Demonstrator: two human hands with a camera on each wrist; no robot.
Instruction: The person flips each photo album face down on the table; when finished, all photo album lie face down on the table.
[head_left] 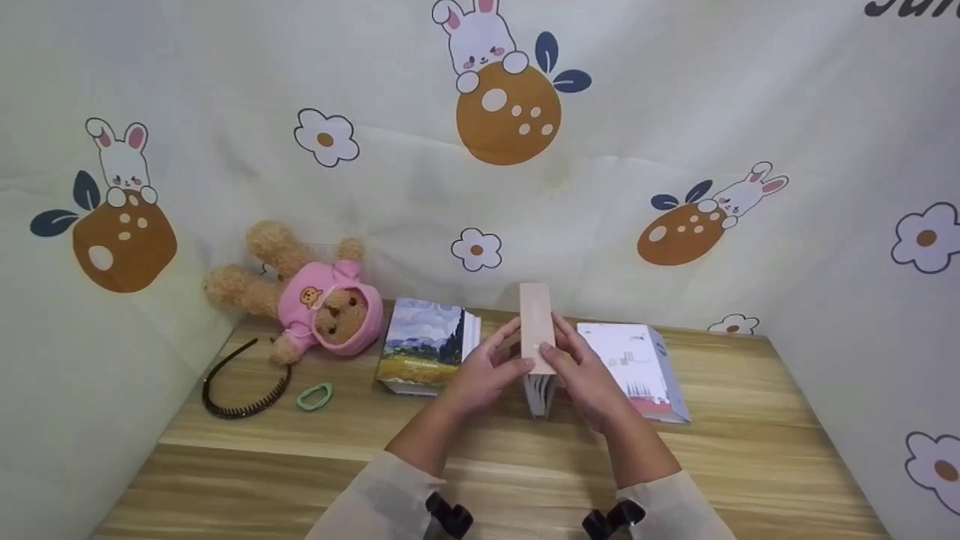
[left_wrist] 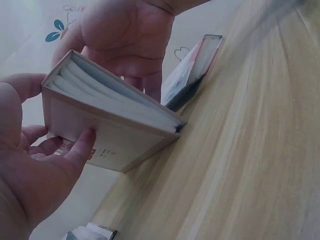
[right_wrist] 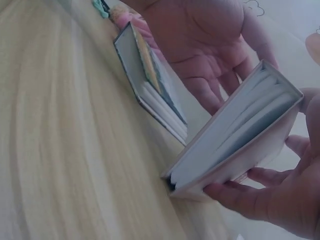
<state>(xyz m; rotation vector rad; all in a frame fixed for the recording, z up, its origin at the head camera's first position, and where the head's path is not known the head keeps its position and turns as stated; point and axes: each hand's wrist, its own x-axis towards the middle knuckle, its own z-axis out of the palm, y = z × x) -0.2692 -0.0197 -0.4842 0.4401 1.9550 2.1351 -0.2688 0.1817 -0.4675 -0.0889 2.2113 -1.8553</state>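
A beige book (head_left: 537, 330) stands on its lower edge on the wooden table (head_left: 300, 465), spine up, pages slightly fanned. My left hand (head_left: 487, 371) holds its left cover and my right hand (head_left: 589, 375) holds its right cover. In the left wrist view the beige book (left_wrist: 110, 125) lies between my left hand's (left_wrist: 35, 170) thumb and fingers, with the right hand's palm (left_wrist: 125, 35) behind it. In the right wrist view my right hand's fingers (right_wrist: 250, 195) curl along the cover of the book (right_wrist: 235, 145), and the left palm (right_wrist: 210, 40) faces its far side.
A book with a painted landscape cover (head_left: 424, 345) lies left of my hands and a white book (head_left: 637, 367) lies right. A teddy bear in a pink hoodie (head_left: 315, 300), a dark headband (head_left: 244, 382) and a green hair clip (head_left: 313, 396) sit at the table's left. Patterned cloth walls surround the table.
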